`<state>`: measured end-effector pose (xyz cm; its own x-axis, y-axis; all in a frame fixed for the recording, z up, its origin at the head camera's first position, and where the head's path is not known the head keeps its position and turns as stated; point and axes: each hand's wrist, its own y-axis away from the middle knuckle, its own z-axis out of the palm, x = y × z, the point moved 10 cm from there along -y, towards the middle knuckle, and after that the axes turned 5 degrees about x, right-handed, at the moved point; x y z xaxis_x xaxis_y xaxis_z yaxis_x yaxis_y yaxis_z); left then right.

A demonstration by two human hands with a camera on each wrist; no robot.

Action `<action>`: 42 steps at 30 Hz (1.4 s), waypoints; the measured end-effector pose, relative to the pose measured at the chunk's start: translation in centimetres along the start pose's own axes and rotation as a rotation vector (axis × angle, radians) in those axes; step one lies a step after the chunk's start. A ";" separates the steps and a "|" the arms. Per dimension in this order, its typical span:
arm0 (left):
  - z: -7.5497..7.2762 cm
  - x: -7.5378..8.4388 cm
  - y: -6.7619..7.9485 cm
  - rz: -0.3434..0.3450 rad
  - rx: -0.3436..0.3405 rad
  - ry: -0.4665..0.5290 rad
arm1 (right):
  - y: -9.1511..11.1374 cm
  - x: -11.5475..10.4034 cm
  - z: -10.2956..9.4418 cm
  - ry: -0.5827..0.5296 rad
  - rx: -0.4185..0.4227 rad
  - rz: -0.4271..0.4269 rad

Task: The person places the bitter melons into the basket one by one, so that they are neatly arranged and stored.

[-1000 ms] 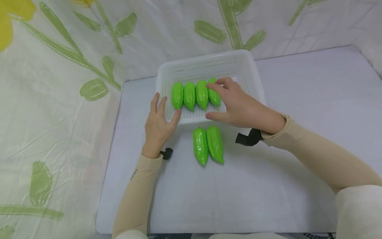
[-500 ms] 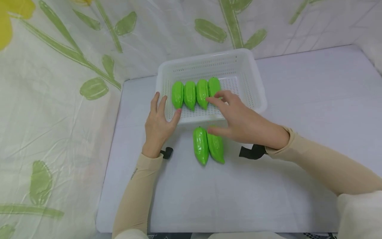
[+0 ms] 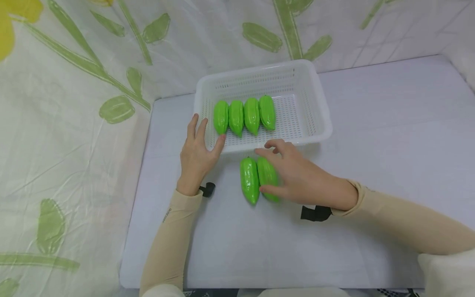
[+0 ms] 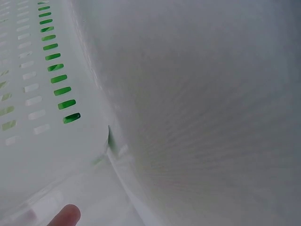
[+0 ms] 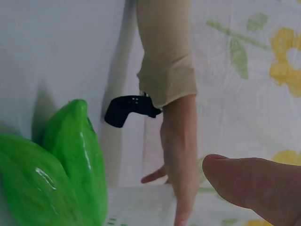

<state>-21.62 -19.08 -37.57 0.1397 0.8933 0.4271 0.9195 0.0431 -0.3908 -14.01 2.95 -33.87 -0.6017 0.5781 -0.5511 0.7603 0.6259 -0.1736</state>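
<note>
Several glossy green pieces (image 3: pixel 236 117), long and pointed like fruits or vegetables, lie in a row inside the white slotted plastic basket (image 3: pixel 322 99). Two similar ones lie side by side on the table in front: a left piece (image 3: pixel 250 181) and a right piece (image 3: pixel 265 170). My right hand (image 3: pixel 298 175) hovers over the right piece with thumb and fingers spread, partly hiding it. A gap separates its thumb (image 5: pixel 235 176) from both pieces in the right wrist view. My left hand (image 3: pixel 198 159) is at the basket's front left corner, fingers spread, gripping nothing.
The basket stands near the back of a white-covered table (image 3: pixel 371 123). A pale curtain (image 3: pixel 208 33) with printed green leaves hangs behind and to the left. Black wrist straps (image 3: pixel 315 213) stick out below the sleeves. The basket wall (image 4: pixel 28 155) fills the left wrist view's left side.
My right hand has come away from the rightmost green piece in the basket and moved toward me, over the right loose piece. My left hand and the basket stay put.
</note>
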 end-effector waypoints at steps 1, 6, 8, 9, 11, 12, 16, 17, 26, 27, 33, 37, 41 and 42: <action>0.0 0.0 0.0 0.001 0.001 -0.001 | 0.1 0.1 0.3 -0.005 -0.007 0.003; 0.0 0.0 0.0 0.003 0.005 -0.001 | 0.6 0.5 1.8 -0.022 -0.028 0.004; 0.0 0.0 0.0 0.002 0.005 0.000 | 0.7 0.8 2.3 -0.024 -0.034 0.011; 0.0 0.0 0.0 0.002 0.004 0.000 | 0.8 1.0 2.6 -0.026 -0.037 0.016; 0.0 -0.1 0.0 0.001 0.004 -0.001 | 0.9 1.4 3.1 -0.028 -0.042 0.026; 0.1 -0.1 0.0 0.000 0.004 -0.002 | 0.9 1.7 3.4 -0.028 -0.045 0.032; 0.1 -0.1 -0.1 -0.003 0.003 0.001 | 0.9 2.6 4.5 -0.036 -0.059 0.053; 0.1 -0.1 0.0 -0.004 0.002 0.001 | 0.8 2.9 4.7 -0.041 -0.062 0.059; 0.2 -0.1 -0.1 -0.013 -0.006 0.002 | 0.6 4.2 5.9 -0.050 -0.044 0.074; 0.2 -0.1 -0.1 -0.013 -0.005 0.002 | 0.5 4.2 5.9 -0.051 -0.040 0.072; 0.2 -0.2 -0.1 -0.011 -0.006 -0.003 | 0.3 4.3 6.2 -0.070 -0.017 0.047; 0.2 -0.2 0.0 -0.010 -0.006 -0.004 | 0.3 4.4 6.4 -0.086 -0.019 0.056; 0.2 -0.2 0.0 -0.011 -0.007 -0.003 | 0.3 4.4 6.4 -0.102 -0.025 0.071; 0.2 -0.2 0.0 -0.012 -0.008 -0.002 | 0.3 4.4 6.4 -0.104 -0.026 0.073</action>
<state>-21.73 -19.23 -37.81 0.1284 0.8936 0.4301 0.9240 0.0498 -0.3792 -14.82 2.31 -41.60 -0.5157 0.5661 -0.6432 0.7938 0.5982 -0.1100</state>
